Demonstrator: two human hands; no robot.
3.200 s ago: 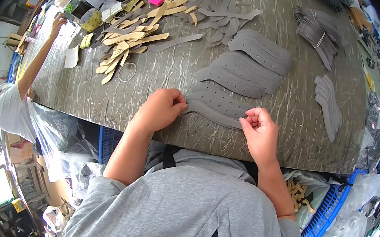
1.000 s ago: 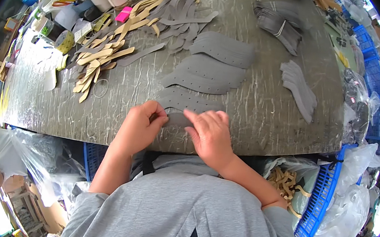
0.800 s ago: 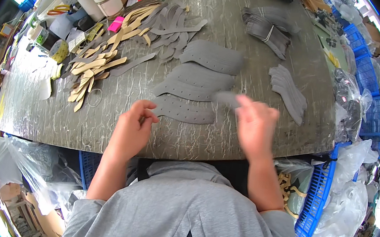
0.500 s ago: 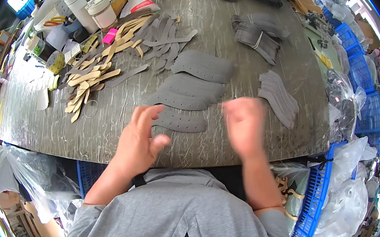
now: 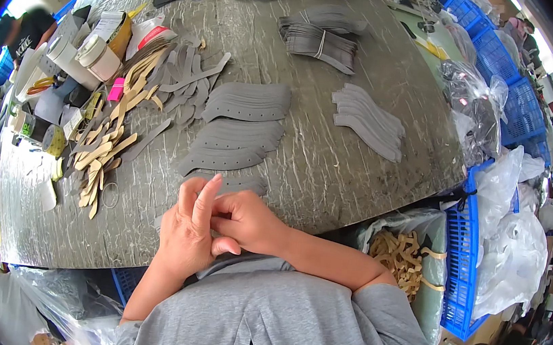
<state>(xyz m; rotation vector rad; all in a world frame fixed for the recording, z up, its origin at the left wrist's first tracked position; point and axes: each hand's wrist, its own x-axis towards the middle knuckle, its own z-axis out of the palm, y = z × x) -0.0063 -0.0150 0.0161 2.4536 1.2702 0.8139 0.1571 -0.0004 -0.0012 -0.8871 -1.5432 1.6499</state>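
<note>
My two hands meet above the near edge of the table. My left hand has its fingers apart, the index finger stretched up and the thumb pointing right. Against its fingers lies my right hand, its own fingers curled closed; what they grip, if anything, is hidden. Just beyond is a grey curved strip with small holes, partly covered by the hands. Farther off, two fanned stacks of the same grey pieces lie in a row: a middle stack and a far stack.
On the right lie plain grey curved pieces and, beyond, a tied dark bundle. Tan and grey strips are heaped left, near white tubs and a pink block. A blue crate stands off the table's right edge.
My right hand has swung left from over the table to meet my left hand. The view has turned, so the table's things appear shifted left.
</note>
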